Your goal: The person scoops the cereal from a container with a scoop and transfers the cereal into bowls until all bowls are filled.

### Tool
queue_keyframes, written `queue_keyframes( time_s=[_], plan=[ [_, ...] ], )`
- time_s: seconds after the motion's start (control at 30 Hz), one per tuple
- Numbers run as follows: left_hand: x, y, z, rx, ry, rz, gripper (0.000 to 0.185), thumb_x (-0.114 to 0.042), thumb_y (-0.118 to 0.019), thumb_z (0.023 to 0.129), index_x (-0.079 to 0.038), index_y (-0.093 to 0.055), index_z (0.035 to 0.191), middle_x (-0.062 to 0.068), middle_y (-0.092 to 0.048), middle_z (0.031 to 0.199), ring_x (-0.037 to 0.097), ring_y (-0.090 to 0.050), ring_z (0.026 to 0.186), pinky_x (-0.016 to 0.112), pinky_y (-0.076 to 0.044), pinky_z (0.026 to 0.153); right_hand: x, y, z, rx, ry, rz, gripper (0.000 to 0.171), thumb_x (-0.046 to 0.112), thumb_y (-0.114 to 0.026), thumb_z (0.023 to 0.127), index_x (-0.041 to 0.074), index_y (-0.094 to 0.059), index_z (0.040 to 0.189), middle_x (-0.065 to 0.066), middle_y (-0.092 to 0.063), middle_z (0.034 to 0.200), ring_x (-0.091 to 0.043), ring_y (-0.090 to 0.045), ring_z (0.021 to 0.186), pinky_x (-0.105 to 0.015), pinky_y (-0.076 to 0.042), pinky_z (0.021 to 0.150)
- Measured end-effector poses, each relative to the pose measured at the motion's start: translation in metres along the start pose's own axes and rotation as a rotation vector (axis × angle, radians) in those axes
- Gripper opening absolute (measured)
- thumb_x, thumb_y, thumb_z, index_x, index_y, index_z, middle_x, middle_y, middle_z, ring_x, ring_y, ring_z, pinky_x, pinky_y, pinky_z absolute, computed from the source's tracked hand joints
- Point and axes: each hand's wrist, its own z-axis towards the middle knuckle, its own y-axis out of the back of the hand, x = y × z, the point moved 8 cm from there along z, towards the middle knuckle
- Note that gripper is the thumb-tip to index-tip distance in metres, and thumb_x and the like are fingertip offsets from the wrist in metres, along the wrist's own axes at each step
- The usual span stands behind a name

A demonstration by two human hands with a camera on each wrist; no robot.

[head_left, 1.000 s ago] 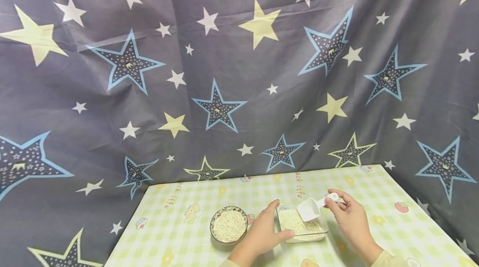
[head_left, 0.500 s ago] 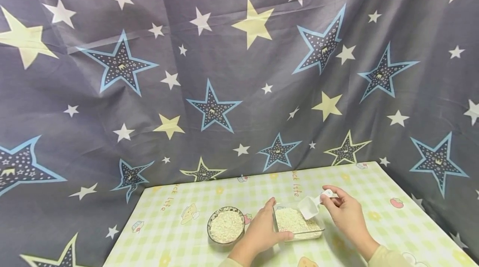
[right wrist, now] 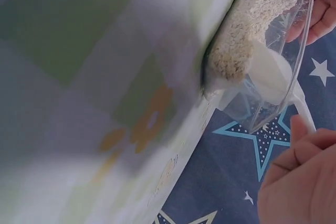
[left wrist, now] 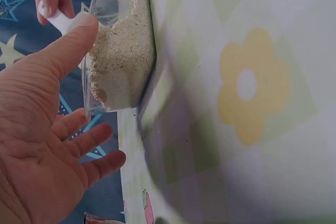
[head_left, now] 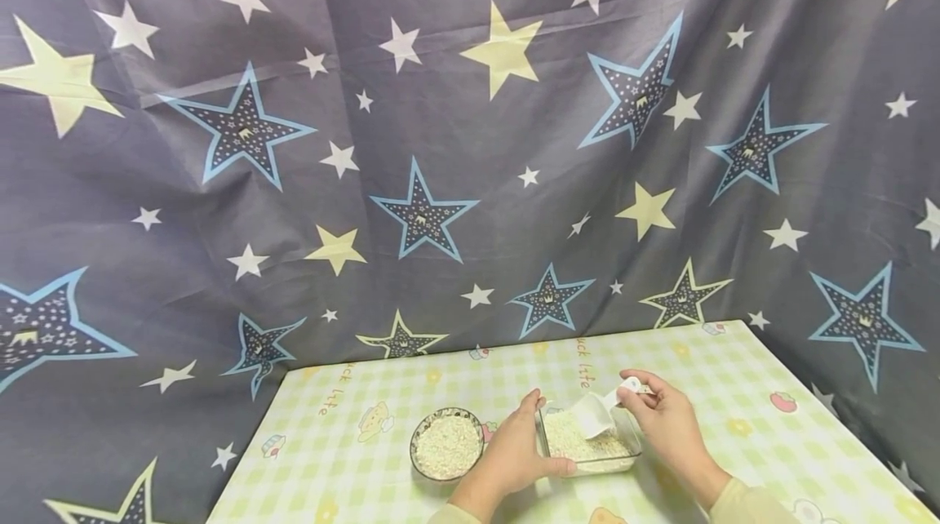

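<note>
My right hand [head_left: 670, 424] pinches the handle of a white measuring scoop [head_left: 591, 416]. In the right wrist view the tilted scoop [right wrist: 269, 74] has its bowl down inside a clear rectangular container [head_left: 604, 465], its edge in the pale oat flakes [head_left: 567, 431]. My left hand [head_left: 507, 455] lies at the container's left side, thumb along the near rim. Its fingers are spread and nearly straight in the left wrist view, where the flakes [left wrist: 123, 51] slope lower toward the far end. What the scoop contains is hidden.
Left of my left hand stands a round glass bowl [head_left: 414, 459] filled with similar flakes. A green-and-white checked cloth [head_left: 323, 442] covers the table. Behind it hangs a dark star-patterned curtain [head_left: 455, 132].
My right hand has moved left and lowered the scoop deeper into the flakes, tilting it more steeply. The left hand stays at the container. The head view shifted slightly.
</note>
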Motion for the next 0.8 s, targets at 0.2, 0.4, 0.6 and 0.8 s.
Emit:
queue_keyframes(
  time_s=[0.2,0.4,0.6,0.8],
  plan=[
    [0.0,0.0,0.0,0.0,0.015,0.003,0.128,-0.052,-0.097,0.07,-0.002,-0.028,0.167,0.009,-0.052,0.165,0.043,-0.051,0.149,0.073,-0.035,0.122,-0.008,-0.011,0.005,0.086,-0.129,0.064,0.039,0.016,-0.072,0.103,0.005,-0.066,0.139,-0.012,-0.083,0.094,-0.004,-0.048,0.054,-0.019,-0.034,0.047],
    [-0.002,0.002,-0.001,-0.011,0.017,0.032,0.129,-0.053,-0.097,0.069,-0.003,-0.03,0.166,0.008,-0.054,0.164,0.043,-0.052,0.147,0.074,-0.038,0.12,-0.013,-0.013,0.005,0.139,-0.168,0.015,0.043,0.019,-0.072,0.103,0.005,-0.064,0.143,-0.008,-0.083,0.088,-0.004,-0.04,0.051,-0.02,-0.036,0.048],
    [-0.002,0.002,0.0,-0.026,0.025,0.063,0.128,-0.056,-0.097,0.069,-0.005,-0.032,0.166,0.004,-0.055,0.163,0.043,-0.054,0.146,0.084,-0.029,0.117,-0.025,-0.007,0.0,0.152,-0.242,0.021,0.046,0.022,-0.071,0.103,0.002,-0.063,0.144,-0.005,-0.082,0.082,-0.007,-0.046,0.057,-0.022,-0.045,0.057],
    [-0.002,0.002,0.0,-0.024,0.04,0.071,0.127,-0.057,-0.097,0.069,-0.006,-0.032,0.166,0.003,-0.054,0.164,0.042,-0.054,0.146,0.088,-0.022,0.116,-0.032,-0.014,-0.009,0.168,-0.31,0.166,0.049,0.02,-0.073,0.102,-0.004,-0.061,0.143,-0.006,-0.082,0.082,-0.004,-0.032,0.046,-0.019,-0.031,0.044]
  ],
)
